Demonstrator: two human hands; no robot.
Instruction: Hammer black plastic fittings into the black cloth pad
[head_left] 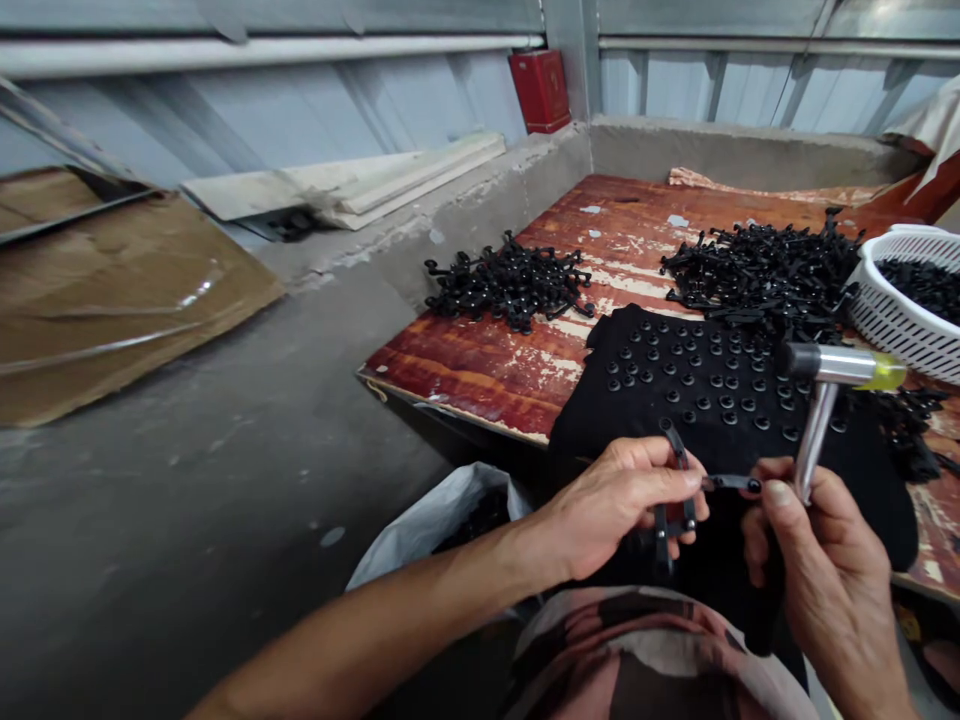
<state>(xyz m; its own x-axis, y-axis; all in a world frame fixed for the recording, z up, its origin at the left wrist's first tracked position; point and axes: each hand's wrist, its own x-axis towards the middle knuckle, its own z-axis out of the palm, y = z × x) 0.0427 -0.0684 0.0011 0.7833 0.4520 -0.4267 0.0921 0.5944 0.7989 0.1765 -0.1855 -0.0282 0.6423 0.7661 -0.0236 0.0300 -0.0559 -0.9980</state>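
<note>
Scuffed red-brown table (480, 385) here, pale metal walls (420, 95) behind. I've got some slim black jointed strips (730, 483) with shiny round ends, right by the near edge, in front of the black cloth (596, 410). My fingers hide their middles, so no clue how many. My left hand (626, 500) pinches them tight; my right hand (832, 555) is closed round the hammer (819, 420), its grip end covered.
</note>
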